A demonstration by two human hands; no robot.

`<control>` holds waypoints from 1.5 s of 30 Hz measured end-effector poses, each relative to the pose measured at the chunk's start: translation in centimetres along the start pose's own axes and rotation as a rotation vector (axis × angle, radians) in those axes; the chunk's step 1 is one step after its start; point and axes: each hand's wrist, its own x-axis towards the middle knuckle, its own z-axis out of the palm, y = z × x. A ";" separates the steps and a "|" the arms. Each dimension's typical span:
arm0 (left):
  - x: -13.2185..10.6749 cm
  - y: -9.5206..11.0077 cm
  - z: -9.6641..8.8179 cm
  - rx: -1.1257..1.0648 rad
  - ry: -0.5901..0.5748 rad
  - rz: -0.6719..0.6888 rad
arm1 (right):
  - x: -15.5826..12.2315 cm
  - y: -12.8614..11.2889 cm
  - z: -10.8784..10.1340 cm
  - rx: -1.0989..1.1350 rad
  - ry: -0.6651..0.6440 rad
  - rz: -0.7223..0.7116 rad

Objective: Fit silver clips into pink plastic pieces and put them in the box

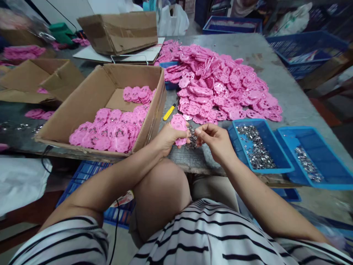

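My left hand (pixel 167 139) grips a pink plastic piece (pixel 178 124) with a scalloped edge, held up above the table front. Just right of it, my right hand (pixel 213 140) has thumb and forefinger pinched together; whatever is between them is too small to make out. Beneath and between the hands lies a small heap of shiny metal parts (pixel 191 138). A yellow-handled screwdriver (pixel 169 112) rests on the table behind my left hand. Beyond it spreads a large pile of similar pink pieces (pixel 220 84).
At left, a cardboard box (pixel 79 95) holds rows of pink pieces with metal bits on them. Two blue bins, one nearer (pixel 275 154) and one farther right (pixel 336 162), contain small metal parts. Another carton (pixel 129 31) stands behind. Blue crates (pixel 309 42) are beyond the table's right edge.
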 end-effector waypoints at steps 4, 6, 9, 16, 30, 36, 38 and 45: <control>-0.1 0.2 0.5 0.053 0.049 0.030 | 0.5 -0.3 0.6 0.078 -0.036 0.099; -0.2 0.3 0.6 0.078 0.059 0.034 | 0.6 -0.5 0.8 0.055 -0.037 0.098; -0.2 0.3 0.6 0.103 0.056 0.047 | 0.9 -0.6 0.8 0.035 -0.041 0.086; 0.1 0.4 0.2 -0.168 -0.086 -0.030 | 1.1 -0.5 0.4 0.133 0.052 -0.021; 0.1 0.6 0.4 -0.289 -0.213 -0.112 | 0.6 -0.2 0.5 0.038 0.005 -0.076; 0.3 0.4 0.2 -0.249 -0.259 -0.098 | 0.8 -1.1 0.2 0.034 -0.058 -0.033; 0.4 0.3 0.2 -0.237 -0.271 -0.100 | 0.8 -1.3 0.2 0.061 -0.079 0.002; 0.3 0.3 0.2 -0.227 -0.274 -0.122 | 0.8 -1.5 0.2 0.125 -0.107 0.050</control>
